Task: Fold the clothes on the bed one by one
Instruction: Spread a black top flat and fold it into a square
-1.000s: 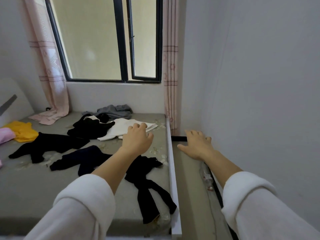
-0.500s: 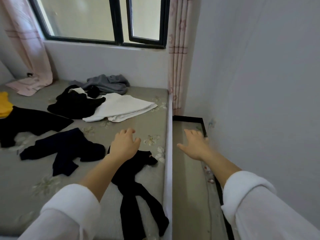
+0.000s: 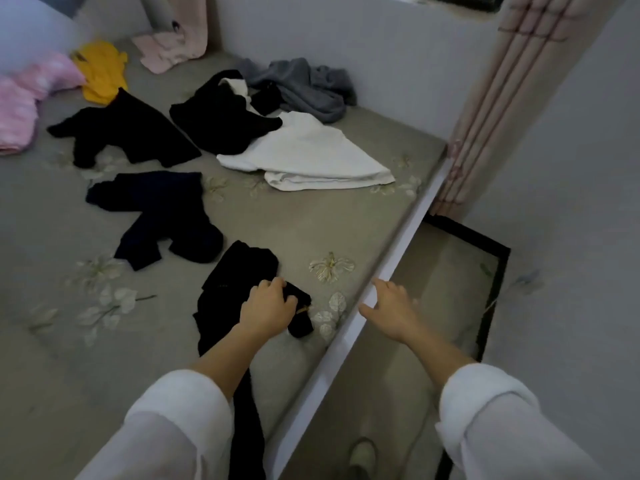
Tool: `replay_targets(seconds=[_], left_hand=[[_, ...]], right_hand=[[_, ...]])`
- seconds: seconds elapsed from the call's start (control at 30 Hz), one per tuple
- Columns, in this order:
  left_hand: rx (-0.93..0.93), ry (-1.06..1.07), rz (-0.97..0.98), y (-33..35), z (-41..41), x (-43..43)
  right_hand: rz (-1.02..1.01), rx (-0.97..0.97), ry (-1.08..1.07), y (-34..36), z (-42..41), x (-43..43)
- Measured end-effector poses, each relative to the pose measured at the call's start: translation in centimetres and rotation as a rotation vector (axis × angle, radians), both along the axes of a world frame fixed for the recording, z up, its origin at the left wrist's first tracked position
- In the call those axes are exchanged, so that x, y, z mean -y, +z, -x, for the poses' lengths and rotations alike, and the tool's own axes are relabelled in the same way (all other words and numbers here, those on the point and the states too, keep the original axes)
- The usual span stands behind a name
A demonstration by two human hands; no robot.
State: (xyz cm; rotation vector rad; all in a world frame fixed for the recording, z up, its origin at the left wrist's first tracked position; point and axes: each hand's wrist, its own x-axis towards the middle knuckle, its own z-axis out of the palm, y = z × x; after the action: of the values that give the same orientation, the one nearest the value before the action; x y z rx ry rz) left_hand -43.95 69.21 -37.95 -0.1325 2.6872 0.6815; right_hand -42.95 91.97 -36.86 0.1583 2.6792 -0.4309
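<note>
— Near the right edge of the bed, what did the left hand have?

— A black garment. It lay long and crumpled on the mattress, running back toward the person beneath the forearm. The fingers were curled down onto it, bunching a fold of the cloth in their grip.

— And the right hand?

— It held nothing. Its fingers were spread and loosely straight, palm down, over the bed's white rail and the floor beside it (whether it touched the rail, I could not tell).

— What else lay on the bed?

— Other clothes, all apart from the hands. A navy piece lay just beyond the black garment. A white top was partly under a black piece, with a grey heap against the wall behind them. Another black item lay further left, then a yellow one and a pink one.

— And the sleeves?

— Both were white and loose, ending partway up the forearms.

— Anything off the bed?

— A pink curtain hung in the right corner, and a shoe showed on the floor.
</note>
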Motion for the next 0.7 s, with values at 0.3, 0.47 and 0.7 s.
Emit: replay_targets(seconds=[0.3,0.47,0.7], left_hand=[[0.202,0.344,-0.027,-7.5,0.9,-2.4],[0.156,0.591,-0.039,-10.8,1.2,1.5],[-0.261,0.819,0.031,-14.8,6.8,5.9]], right_hand=[[0.005,0.142,0.225,-6.2,8.4,-2.4],[0.019,0.245,0.382,-9.6,12.0,1.3],[0.154,0.313,0.486,-15.2,17.6,7.7]])
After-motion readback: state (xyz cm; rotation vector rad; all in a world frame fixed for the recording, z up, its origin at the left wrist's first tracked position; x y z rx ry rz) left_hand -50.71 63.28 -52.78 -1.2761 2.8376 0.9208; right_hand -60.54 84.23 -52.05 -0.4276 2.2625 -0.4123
